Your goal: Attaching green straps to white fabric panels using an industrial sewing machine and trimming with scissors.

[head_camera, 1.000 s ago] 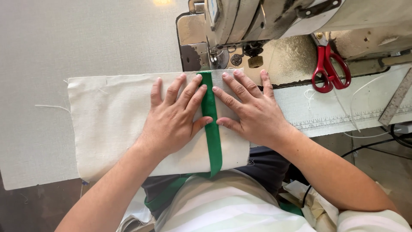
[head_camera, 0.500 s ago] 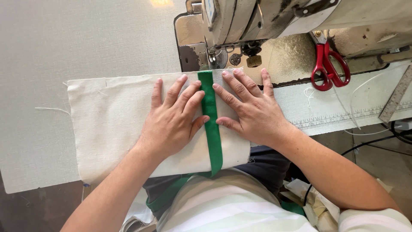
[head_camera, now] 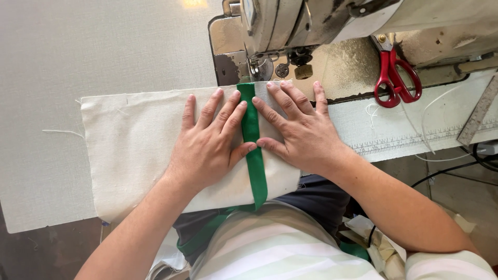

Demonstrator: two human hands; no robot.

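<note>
Head view: left hand point(head_camera: 210, 142) and right hand point(head_camera: 301, 132) flat beside green strap point(head_camera: 254, 155)

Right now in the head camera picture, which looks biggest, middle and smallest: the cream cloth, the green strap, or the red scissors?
1. Cream cloth: by far the biggest, spread under both hands.
2. Green strap: long but narrow.
3. Red scissors: smallest showing, though the blades are partly hidden by the sewing machine.

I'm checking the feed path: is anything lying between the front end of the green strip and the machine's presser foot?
Nothing visible: the green strip runs straight to the presser foot, left hand and right hand flat either side.
</note>
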